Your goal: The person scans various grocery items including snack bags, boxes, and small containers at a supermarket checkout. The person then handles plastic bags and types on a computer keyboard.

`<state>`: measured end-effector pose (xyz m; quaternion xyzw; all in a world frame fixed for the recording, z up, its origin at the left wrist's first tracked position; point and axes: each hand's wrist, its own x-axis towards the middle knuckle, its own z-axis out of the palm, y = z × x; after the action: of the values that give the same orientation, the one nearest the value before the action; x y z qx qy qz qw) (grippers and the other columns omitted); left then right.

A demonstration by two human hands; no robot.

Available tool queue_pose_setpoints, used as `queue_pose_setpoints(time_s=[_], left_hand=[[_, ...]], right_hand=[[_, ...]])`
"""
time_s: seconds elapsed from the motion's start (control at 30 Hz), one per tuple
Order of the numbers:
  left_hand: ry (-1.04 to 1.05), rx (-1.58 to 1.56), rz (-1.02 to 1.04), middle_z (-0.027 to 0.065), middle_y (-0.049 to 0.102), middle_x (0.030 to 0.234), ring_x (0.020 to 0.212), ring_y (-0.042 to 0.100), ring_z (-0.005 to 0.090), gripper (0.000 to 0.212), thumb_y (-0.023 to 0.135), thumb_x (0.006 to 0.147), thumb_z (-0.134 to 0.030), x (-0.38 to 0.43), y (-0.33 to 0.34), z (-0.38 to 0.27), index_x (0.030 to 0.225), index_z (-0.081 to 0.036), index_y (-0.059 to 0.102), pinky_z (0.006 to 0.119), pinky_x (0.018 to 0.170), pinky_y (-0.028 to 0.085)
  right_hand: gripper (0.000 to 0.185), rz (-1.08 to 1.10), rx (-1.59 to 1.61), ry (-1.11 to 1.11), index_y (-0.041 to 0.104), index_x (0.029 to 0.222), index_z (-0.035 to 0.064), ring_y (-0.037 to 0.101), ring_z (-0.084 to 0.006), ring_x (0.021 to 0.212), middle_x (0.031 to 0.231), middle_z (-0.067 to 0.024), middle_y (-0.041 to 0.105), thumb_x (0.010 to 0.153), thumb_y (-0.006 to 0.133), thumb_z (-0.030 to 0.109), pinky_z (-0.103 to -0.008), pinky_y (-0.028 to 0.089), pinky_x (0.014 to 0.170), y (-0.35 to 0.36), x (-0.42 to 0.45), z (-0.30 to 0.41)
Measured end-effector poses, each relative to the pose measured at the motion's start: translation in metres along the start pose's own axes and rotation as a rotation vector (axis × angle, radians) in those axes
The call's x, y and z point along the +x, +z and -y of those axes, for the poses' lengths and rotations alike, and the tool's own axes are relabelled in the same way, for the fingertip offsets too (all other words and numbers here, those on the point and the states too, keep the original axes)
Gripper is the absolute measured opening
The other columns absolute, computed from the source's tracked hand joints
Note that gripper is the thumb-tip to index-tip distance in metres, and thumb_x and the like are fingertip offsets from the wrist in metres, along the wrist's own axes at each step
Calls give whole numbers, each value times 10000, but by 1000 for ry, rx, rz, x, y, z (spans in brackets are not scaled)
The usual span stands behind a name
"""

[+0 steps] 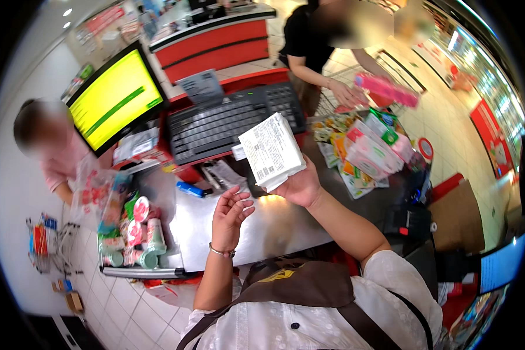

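My right hand (pixel 301 183) holds up a white wrapped package (pixel 273 151) with printed writing and a barcode, above the metal checkout counter (pixel 210 232). My left hand (pixel 232 210) is raised to the left of it, fingers apart and slightly curled, holding nothing. Behind the package lies a black keyboard (pixel 227 122). A blue cylindrical object (pixel 190 189) rests near the keyboard's front edge. On the right of the counter, pink and white packs (pixel 369 151) lie among small snack packets (pixel 332 127). Several cups with pale green bases (pixel 155 236) lie at the counter's left end.
A monitor (pixel 118 103) stands at the back left. A person in pink (pixel 57 162) is beside a clear plastic bag (pixel 96 188) at the left. Across the counter, a person in black (pixel 304 39) handles a pink package (pixel 387 89) over a shopping cart (pixel 332 98).
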<state>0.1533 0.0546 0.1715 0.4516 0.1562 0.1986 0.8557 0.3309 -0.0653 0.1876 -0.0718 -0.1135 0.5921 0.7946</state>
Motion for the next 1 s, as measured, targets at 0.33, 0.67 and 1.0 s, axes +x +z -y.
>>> queue_pose_setpoints(time_s=[0.33, 0.67, 1.0], left_hand=[[131, -83, -279, 90, 505, 1114, 980, 544, 187, 396, 550, 859, -101, -51, -74, -35, 1222, -49, 402, 356, 871, 474], [355, -269, -224, 71, 435, 1241, 1159, 444, 230, 586, 611, 830, -276, -53, -103, -34, 1289, -86, 300, 460, 922, 424], [39, -494, -526, 124, 500, 1158, 1021, 485, 284, 542, 547, 820, -461, -15, -225, -38, 1210, -98, 451, 511, 909, 393]], right_hand=[[526, -13, 75, 353, 425, 1294, 122, 429, -287, 1187, 1319, -111, 429, 852, 356, 399, -469, 349, 949, 26, 72, -96], [953, 6, -1084, -175, 63, 1387, 118, 367, -256, 1163, 1285, -141, 303, 688, 711, 112, -395, 384, 930, 10, 92, -186], [385, -148, -1279, 112, 474, 1175, 41, 487, -149, 998, 1131, -68, 501, 810, 580, 100, -284, 425, 847, -28, 41, -136]])
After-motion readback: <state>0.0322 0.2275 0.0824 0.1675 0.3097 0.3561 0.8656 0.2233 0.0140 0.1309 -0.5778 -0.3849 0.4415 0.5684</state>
